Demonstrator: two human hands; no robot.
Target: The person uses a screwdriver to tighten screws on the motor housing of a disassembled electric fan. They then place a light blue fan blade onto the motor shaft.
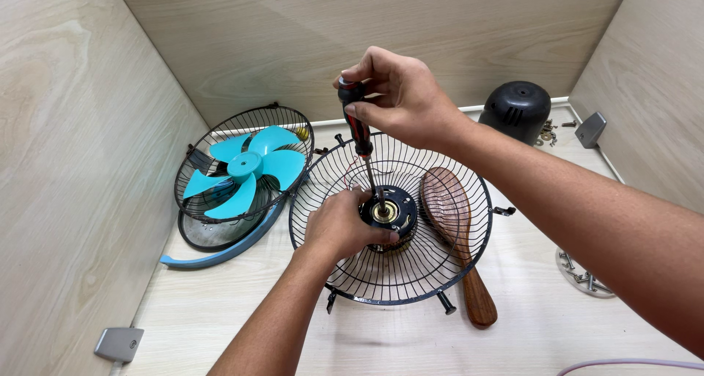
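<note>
The left hand (339, 226) covers the near left side of the motor (389, 213), so the grip there cannot be verified. The screwdriver (357, 130) tip is too small to confirm seating. The right hand (400, 97) conceals the handle top. A wooden brush (456, 229) lies partly behind the wire guard (411, 273). Small hardware (548, 132) beside the black motor cover (518, 111), possibly screws, is indistinct. A white dish (584, 277) is partly masked by the right forearm

Right hand (400, 97) drives screwdriver (358, 127) into motor (389, 213); left hand (341, 226) steadies it.
</note>
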